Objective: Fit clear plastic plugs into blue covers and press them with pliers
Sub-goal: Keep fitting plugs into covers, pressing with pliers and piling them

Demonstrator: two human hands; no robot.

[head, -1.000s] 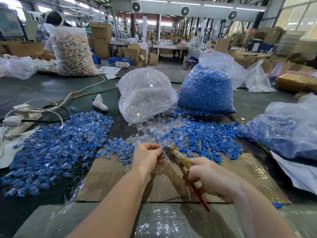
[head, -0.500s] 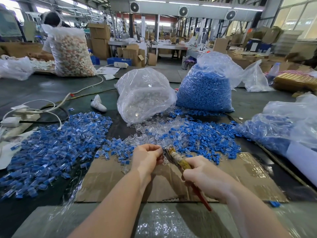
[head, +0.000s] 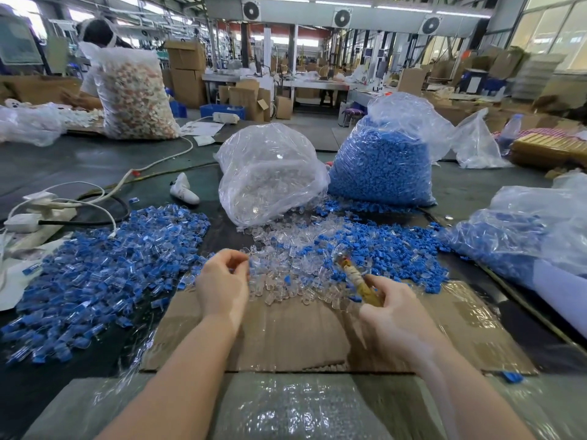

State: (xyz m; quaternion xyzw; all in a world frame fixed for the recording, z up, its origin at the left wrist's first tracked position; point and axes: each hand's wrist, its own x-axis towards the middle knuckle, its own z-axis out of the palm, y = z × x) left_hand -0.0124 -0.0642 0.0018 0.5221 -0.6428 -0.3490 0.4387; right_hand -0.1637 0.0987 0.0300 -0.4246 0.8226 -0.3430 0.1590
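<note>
Left of the cardboard sheet [head: 286, 338], a wide heap of assembled blue pieces [head: 95, 281]. Over the sheet's far edge, left hand [head: 222, 284] with fingertips curled together, pinching something too small to tell. Beyond that edge, loose clear plugs [head: 286, 268] and blue covers [head: 397, 249]. Rightward, right hand [head: 394, 315] gripping the pliers [head: 359, 277], jaws hidden.

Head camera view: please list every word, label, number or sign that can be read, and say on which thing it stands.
No text can be read in this view.
Green board at far left: any marks are too blurred.
Cardboard boxes: no print can be made out.
Pliers in the right hand: the wrapped handle shows no lettering.
</note>
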